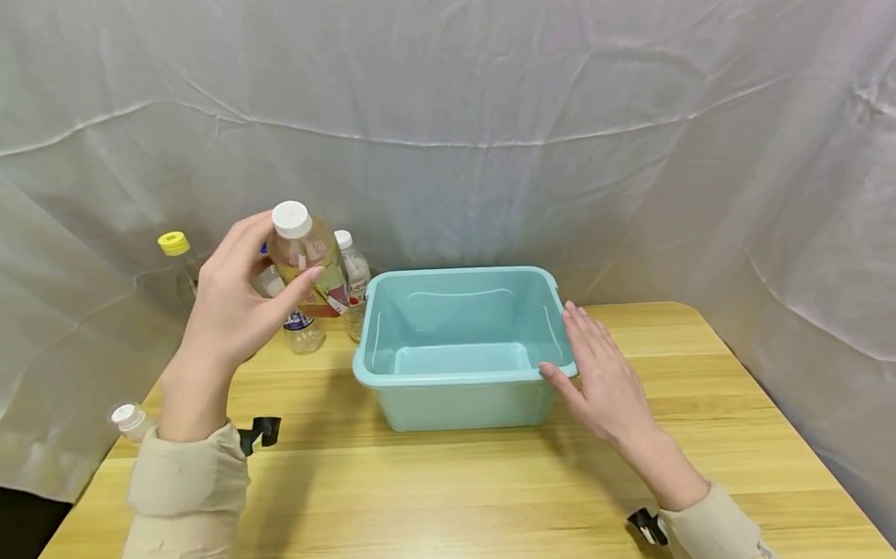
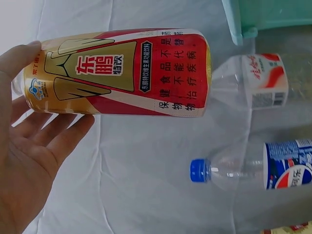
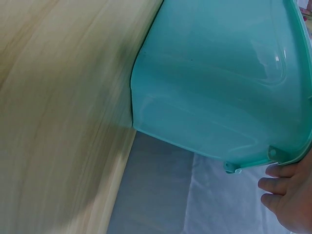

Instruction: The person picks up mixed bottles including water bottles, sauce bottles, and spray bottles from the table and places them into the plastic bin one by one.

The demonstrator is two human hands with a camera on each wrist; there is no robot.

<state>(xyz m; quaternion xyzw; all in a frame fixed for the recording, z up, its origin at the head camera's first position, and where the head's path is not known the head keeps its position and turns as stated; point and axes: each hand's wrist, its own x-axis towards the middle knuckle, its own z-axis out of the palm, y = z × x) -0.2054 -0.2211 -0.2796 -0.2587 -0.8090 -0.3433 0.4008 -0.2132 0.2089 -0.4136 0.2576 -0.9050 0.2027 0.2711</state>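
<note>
In the head view, my left hand [image 1: 227, 302] holds a plastic drink bottle [image 1: 310, 265] above the table, left of a light-blue plastic tub [image 1: 461, 406]. Thumb and fingers span the bottle's sides; it has a white cap, and the left wrist view shows its red and gold label [image 2: 109, 73]. The tub stands upright, with nothing seen inside it. At the tub's right front corner, my right hand [image 1: 606, 381] touches the rim with extended fingers. Part of this hand is cut off in the right wrist view.
Behind the held bottle stand a blue-capped cola bottle [image 2: 234, 169] and a white-capped bottle [image 2: 267, 80]. Farther left are a yellow-capped bottle [image 1: 174, 244] and another white-capped bottle [image 1: 129, 418]. A grey curtain [image 1: 478, 120] hangs around the wooden table [image 1: 435, 497].
</note>
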